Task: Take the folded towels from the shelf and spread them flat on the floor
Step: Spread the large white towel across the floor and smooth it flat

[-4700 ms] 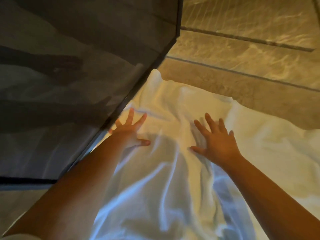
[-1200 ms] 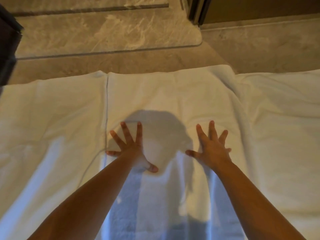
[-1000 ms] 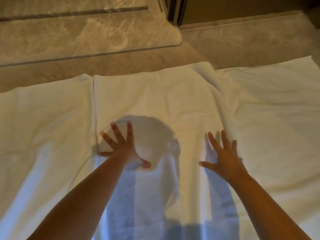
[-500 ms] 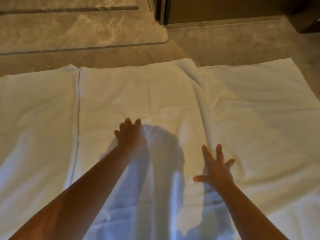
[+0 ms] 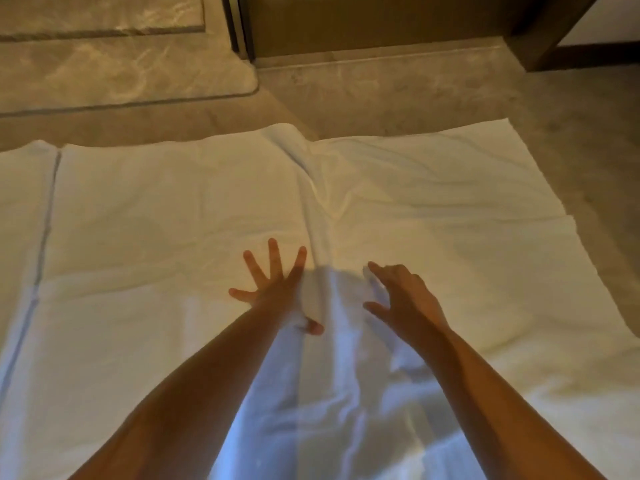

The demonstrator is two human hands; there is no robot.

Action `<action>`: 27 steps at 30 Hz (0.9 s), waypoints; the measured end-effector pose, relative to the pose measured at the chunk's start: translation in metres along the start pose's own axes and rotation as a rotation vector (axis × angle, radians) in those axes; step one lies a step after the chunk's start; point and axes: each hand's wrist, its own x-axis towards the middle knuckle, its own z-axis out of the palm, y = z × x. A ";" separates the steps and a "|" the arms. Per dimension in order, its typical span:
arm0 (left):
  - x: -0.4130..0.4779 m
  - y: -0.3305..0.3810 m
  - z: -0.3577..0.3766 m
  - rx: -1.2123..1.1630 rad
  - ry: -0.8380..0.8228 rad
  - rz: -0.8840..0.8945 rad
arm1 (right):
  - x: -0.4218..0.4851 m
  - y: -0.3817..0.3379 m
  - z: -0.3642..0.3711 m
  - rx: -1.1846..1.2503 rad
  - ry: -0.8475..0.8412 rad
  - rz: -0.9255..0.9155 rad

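Observation:
White towels lie spread side by side on the floor. The middle towel (image 5: pixel 166 220) fills the centre of the view, the right towel (image 5: pixel 450 216) overlaps it along a wrinkled seam, and a strip of a third towel (image 5: pixel 20 216) shows at the left edge. My left hand (image 5: pixel 273 289) presses flat on the middle towel with its fingers splayed. My right hand (image 5: pixel 405 299) is just right of it over the seam, fingers loosely bent, holding nothing.
Marble floor (image 5: pixel 415 95) stretches beyond the towels. A raised marble step (image 5: pixel 121 74) is at the upper left. A dark wooden door frame (image 5: pixel 239 26) and a wooden furniture leg (image 5: pixel 540 39) stand along the top.
The view has swung right, past a dark glass panel. My hands have slid across the towels; just now my left hand spread its fingers and my right hand moved up and left beside it.

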 end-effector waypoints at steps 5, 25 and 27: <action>0.003 0.000 0.003 0.012 0.027 -0.033 | 0.056 0.038 -0.018 0.012 -0.189 0.155; 0.004 0.000 -0.010 0.026 -0.067 -0.057 | 0.136 0.057 -0.041 0.001 -0.200 0.168; 0.003 0.001 -0.011 0.028 -0.062 -0.062 | 0.139 0.067 -0.045 -0.006 -0.182 0.155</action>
